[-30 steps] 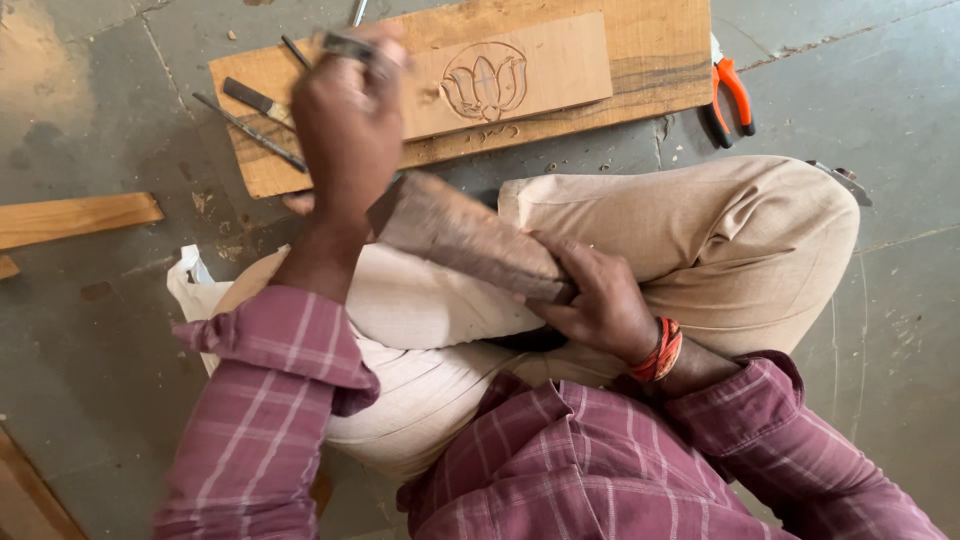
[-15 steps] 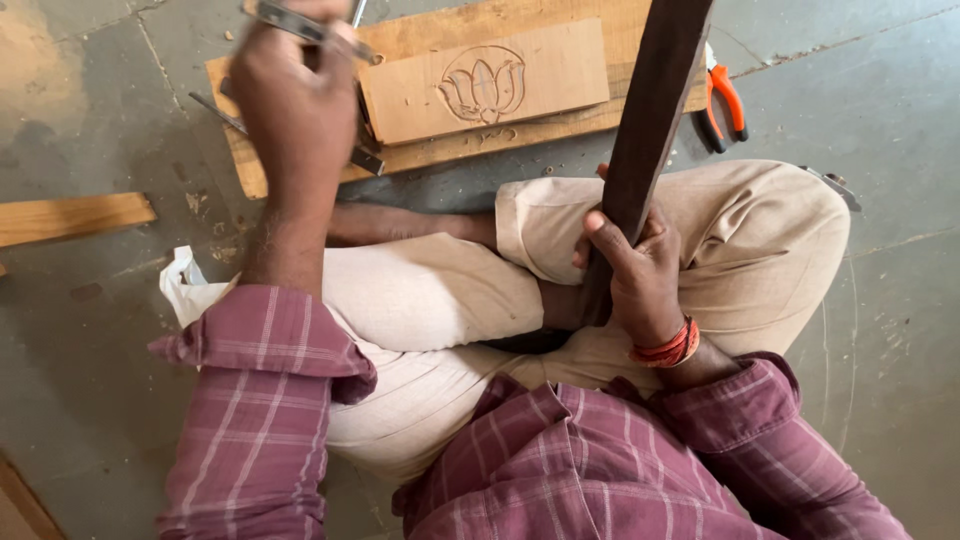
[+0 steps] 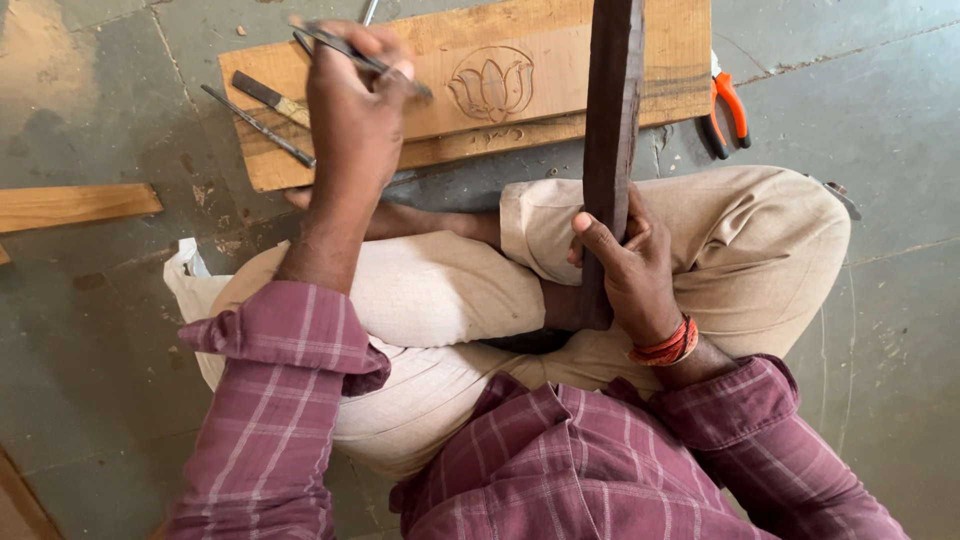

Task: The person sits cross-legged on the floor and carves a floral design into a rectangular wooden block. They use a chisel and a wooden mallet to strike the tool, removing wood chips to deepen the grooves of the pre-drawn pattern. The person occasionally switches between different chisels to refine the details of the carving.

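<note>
Person sits cross-legged on a grey stone floor (image 3: 900, 90), beige trousers (image 3: 430, 300) filling mid-frame, maroon checked shirt (image 3: 560, 470) across the bottom.

Light wooden board (image 3: 560, 130) lies flat across the top centre, w/ a smaller panel (image 3: 530, 85) on it carrying a carved lotus flower outline (image 3: 492, 85), top centre. Another wood strip (image 3: 70, 205) at the left edge, mid-height.

Dark wooden bar (image 3: 610, 140) stands roughly upright, centre-right, running from the top edge down to the lap; it crosses in front of the board's right part. Right hand (image 3: 630, 265) is wrapped tight round its lower part, fingers closed on it, lower end resting on the lap. Red bangles (image 3: 668, 345) on that wrist.

Left hand (image 3: 355, 110), upper centre-left, over the board's left part, fingers pinched closed on a thin metal chisel (image 3: 365, 60) that slants toward the carved flower; tip sits just left of it, can't tell if touching the wood.

Two more chisels (image 3: 265, 110) lie on the board's left end, just left of the left hand. Orange-handled pliers (image 3: 728, 115) on the floor, upper right, beside the board's right end. White cloth (image 3: 185, 265) at the left, by the knee.
</note>
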